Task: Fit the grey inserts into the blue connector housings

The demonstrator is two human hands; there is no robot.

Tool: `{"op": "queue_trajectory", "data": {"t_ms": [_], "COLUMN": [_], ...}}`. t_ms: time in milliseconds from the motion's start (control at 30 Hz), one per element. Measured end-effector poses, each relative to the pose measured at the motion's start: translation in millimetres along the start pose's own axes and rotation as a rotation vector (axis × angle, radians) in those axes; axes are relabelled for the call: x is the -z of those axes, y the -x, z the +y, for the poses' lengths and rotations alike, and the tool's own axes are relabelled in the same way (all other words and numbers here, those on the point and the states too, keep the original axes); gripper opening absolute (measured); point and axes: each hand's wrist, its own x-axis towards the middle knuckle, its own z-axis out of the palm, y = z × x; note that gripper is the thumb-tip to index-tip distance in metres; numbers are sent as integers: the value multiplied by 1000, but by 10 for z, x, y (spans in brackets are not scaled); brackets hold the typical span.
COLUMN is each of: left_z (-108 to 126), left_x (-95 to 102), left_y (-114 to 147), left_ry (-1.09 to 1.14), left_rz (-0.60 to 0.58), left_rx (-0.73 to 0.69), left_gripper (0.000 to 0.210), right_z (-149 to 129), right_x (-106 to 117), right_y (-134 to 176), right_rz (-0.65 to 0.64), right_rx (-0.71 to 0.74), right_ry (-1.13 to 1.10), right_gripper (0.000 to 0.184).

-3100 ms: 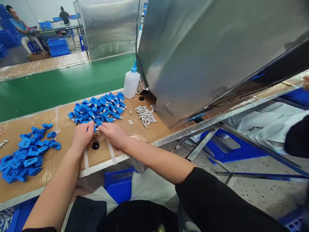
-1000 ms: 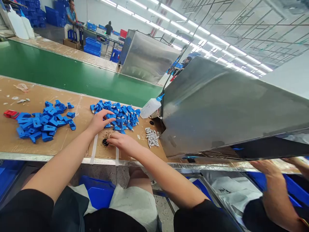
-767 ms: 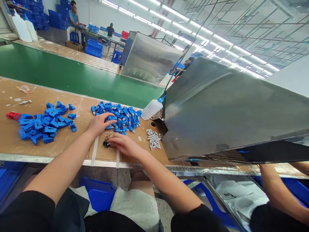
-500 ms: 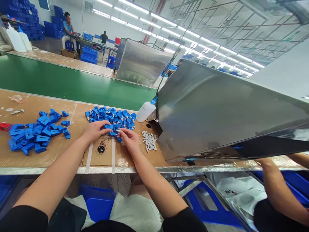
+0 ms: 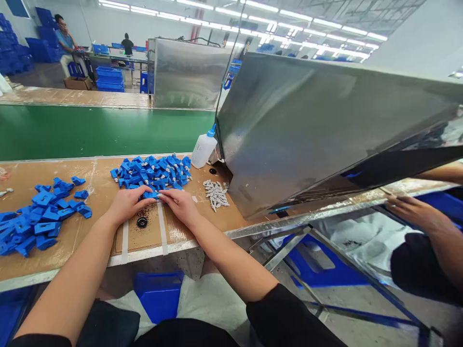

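Observation:
My left hand point(image 5: 126, 206) pinches a small blue plastic part point(image 5: 151, 195) between thumb and fingers, just above the cardboard-covered bench. At the part's right end, the closed fingertips of my right hand point(image 5: 182, 206) press a small light-grey piece, mostly hidden by them. Directly behind my hands lies a heap of blue parts point(image 5: 155, 169), many with light-grey tips. Another heap of blue parts point(image 5: 45, 212) is spread to the left. Loose light-grey pieces point(image 5: 216, 195) form a small pile right of my right hand.
A white bottle with a blue nozzle point(image 5: 203, 150) stands beside a large metal panel point(image 5: 311, 130) on the right. Near my left wrist sits a black round dish point(image 5: 142, 222) amid dark specks. A green belt point(image 5: 108, 130) runs behind. At far right, a co-worker's hand point(image 5: 412, 209) shows.
My right hand has brought the light-grey piece left against the end of the blue part in my left hand. The camera view has turned right and levelled.

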Motion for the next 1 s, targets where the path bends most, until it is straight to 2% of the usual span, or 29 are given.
{"op": "queue_trajectory", "data": {"t_ms": [167, 233, 500, 867, 1000], "left_z": [28, 43, 71, 83, 66], "left_x": [50, 54, 0, -36, 5], "left_y": [3, -6, -60, -47, -21], "left_ry": [-100, -103, -122, -208, -190], "left_rz": [-30, -56, -128, -96, -32], "left_rx": [-24, -45, -143, -157, -151], "left_gripper": [45, 43, 39, 39, 39], "right_z": [-1, -1, -4, 71, 84], "right_x": [4, 13, 41, -18, -33], "right_y": [3, 18, 81, 117, 63], "right_rz": [-111, -136, -231, -239, -176], "right_rx": [122, 169, 157, 106, 141], "right_ry": [376, 451, 455, 343, 349], "right_gripper": [25, 23, 16, 18, 20]}}
